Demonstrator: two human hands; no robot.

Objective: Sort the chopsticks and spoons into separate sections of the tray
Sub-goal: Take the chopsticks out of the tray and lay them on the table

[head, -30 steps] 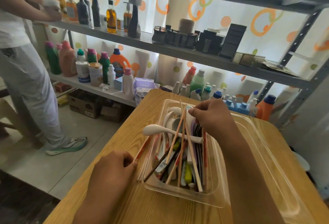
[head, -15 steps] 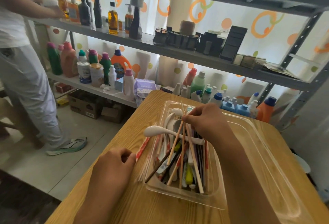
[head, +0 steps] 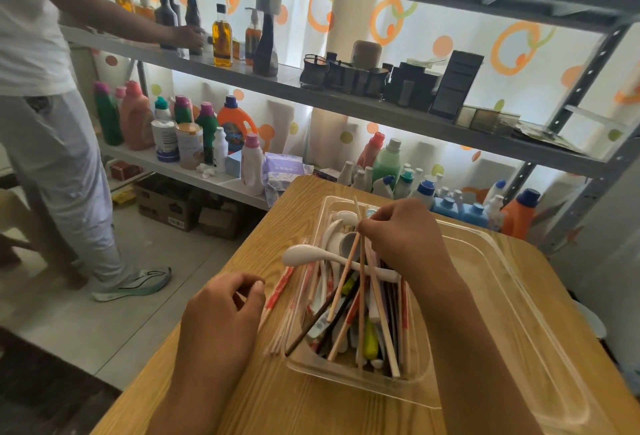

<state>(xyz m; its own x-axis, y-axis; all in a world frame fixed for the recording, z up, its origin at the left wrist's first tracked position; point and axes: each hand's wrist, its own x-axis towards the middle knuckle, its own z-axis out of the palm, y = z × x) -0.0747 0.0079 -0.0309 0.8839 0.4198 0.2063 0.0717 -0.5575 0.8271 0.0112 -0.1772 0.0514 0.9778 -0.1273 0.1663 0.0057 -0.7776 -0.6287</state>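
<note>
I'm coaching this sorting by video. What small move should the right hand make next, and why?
Probably lift the pinched wooden chopsticks up and out of the small clear bin. The right hand already has a grip on their upper ends, but their lower ends lie tangled among spoons and other utensils, and a long white spoon lies across the pile. The left hand rests beside the bin, near the chopsticks on the table.

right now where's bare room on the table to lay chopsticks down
Bare wood on the table lies near the front edge, before the small bin, and beyond the left hand. The bin is crammed; the large clear tray looks empty.
</note>
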